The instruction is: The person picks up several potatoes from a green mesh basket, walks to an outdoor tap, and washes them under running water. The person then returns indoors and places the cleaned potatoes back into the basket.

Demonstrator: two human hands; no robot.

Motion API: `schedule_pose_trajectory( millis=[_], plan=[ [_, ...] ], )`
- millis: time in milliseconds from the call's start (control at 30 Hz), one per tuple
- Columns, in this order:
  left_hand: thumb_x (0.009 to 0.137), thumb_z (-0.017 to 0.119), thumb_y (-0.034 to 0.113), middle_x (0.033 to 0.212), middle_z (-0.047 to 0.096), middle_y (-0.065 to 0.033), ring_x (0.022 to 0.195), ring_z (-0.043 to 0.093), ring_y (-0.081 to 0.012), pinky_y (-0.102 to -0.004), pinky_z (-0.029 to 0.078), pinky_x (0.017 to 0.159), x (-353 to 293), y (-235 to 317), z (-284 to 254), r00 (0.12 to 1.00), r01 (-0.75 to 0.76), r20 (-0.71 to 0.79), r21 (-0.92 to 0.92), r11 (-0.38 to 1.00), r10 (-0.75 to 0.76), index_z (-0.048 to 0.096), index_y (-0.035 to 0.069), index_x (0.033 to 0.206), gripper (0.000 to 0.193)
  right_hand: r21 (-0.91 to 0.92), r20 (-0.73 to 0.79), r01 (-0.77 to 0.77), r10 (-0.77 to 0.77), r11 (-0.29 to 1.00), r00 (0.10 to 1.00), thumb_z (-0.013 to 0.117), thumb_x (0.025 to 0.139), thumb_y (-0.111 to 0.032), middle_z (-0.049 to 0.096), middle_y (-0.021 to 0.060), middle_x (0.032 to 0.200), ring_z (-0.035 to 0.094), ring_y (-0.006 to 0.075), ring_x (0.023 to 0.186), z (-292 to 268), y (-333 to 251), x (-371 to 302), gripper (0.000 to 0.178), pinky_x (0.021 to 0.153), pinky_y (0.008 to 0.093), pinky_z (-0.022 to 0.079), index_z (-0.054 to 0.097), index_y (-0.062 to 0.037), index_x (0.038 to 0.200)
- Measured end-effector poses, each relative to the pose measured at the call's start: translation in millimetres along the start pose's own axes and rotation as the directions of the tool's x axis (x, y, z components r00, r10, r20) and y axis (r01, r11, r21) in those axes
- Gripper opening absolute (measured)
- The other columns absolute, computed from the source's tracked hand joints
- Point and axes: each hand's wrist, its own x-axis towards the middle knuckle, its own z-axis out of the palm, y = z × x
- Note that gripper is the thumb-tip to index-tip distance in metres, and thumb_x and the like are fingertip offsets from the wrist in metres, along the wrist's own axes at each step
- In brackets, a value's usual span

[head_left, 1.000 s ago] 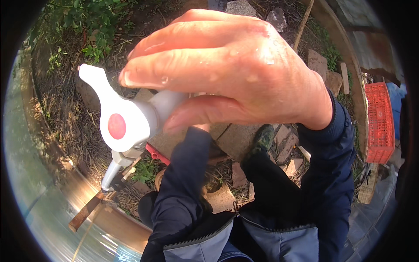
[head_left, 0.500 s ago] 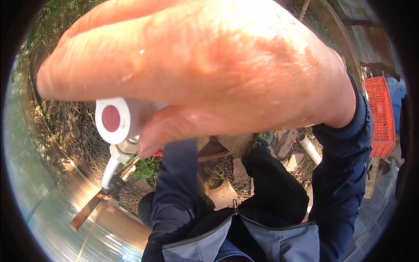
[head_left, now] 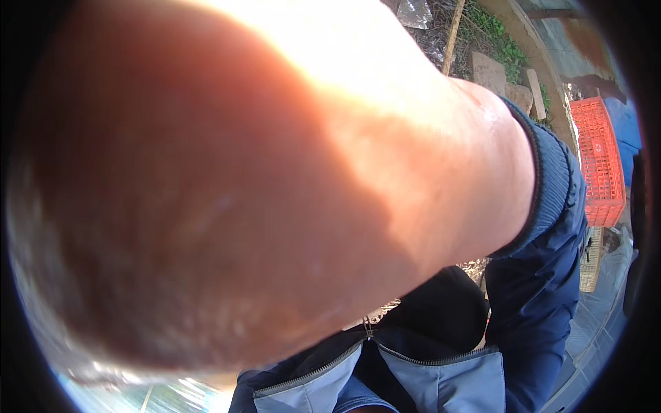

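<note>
My right hand [head_left: 206, 206] is raised very close to the camera and fills most of the left and middle of the view. It is blurred and half in shadow, and its fingers cannot be made out. Dark blue sleeve cloth [head_left: 533, 289] with a ribbed cuff [head_left: 544, 182] covers the forearm. I cannot tell whether the hand holds anything. My left hand does not show. Below lies the open grey and dark jacket [head_left: 441, 378] with its zip [head_left: 310, 372].
To the right stands a red plastic crate [head_left: 597, 162] beside something blue [head_left: 623, 127]. Flat stone or brick pieces [head_left: 489, 72], a stick [head_left: 453, 38] and green plants [head_left: 506, 48] lie at the upper right. Clear plastic sheeting [head_left: 592, 330] spreads at the lower right.
My right hand has come closer to the camera and now covers the left side. The white fitting with a dark red centre, the pipe and the left sleeve are hidden.
</note>
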Motion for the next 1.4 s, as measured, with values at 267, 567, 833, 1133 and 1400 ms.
schedule_pose_trajectory(
  millis=[267,567,833,1133,1400],
  plan=[
    [0.084,0.067,0.032,0.129,0.053,-0.0213,0.110,0.059,-0.0326,-0.0404,0.047,0.093,7.1,21.6,-8.1,0.906,-0.275,0.422,0.621,0.734,-0.018,0.054,0.008,0.130,0.054,-0.182,-0.054,-0.949,0.961,0.257,0.270,0.060,0.085,-0.019,0.069,0.0166,0.090,0.066,0.0348,0.088,54.5,93.9,-192.1,0.027,0.076,0.0437,0.053,0.062,-0.0030,0.107],
    [0.078,0.071,0.032,0.132,0.046,-0.0250,0.105,0.060,-0.0404,-0.0459,0.050,0.088,-10.9,41.0,31.2,0.778,-0.466,0.528,0.849,0.251,-0.341,0.034,0.012,0.143,0.077,-0.627,0.348,-0.597,0.865,0.501,0.361,0.066,0.076,-0.011,0.054,0.0119,0.127,0.062,0.0313,0.103,144.6,78.2,-301.4,0.057,0.085,0.0370,0.051,0.050,-0.0109,0.130],
    [0.078,0.074,0.030,0.120,0.054,-0.0220,0.100,0.062,-0.0374,-0.0437,0.051,0.084,0.7,18.3,21.5,0.818,-0.433,0.528,0.826,0.361,-0.228,0.038,0.009,0.140,0.075,-0.504,0.213,-0.727,0.883,0.466,0.417,0.069,0.074,-0.013,0.052,0.0132,0.130,0.062,0.0333,0.100,147.4,79.4,-307.4,0.058,0.086,0.0398,0.051,0.050,-0.0128,0.129],
    [0.091,0.048,0.057,0.112,0.061,-0.0105,0.086,0.059,-0.0186,-0.0299,0.050,0.058,-2.7,8.3,-7.3,0.787,0.615,0.505,-0.610,0.499,-0.354,0.052,0.011,0.121,0.055,0.796,0.207,-0.597,0.972,-0.101,0.112,0.076,0.079,-0.010,0.054,0.0177,0.128,0.053,0.0225,0.117,141.2,63.6,-290.7,0.070,0.095,0.0355,0.047,0.039,0.0009,0.138],
    [0.087,0.049,0.064,0.119,0.059,-0.0099,0.104,0.057,-0.0248,-0.0422,0.048,0.089,-16.1,19.4,29.1,0.869,0.489,0.464,-0.858,0.159,-0.171,0.053,0.011,0.122,0.063,0.635,-0.074,-0.749,0.980,0.189,0.184,0.078,0.078,-0.019,0.057,0.0165,0.126,0.057,0.0219,0.111,141.8,41.3,-255.2,0.065,0.093,0.0350,0.048,0.046,-0.0006,0.132]
  ],
)
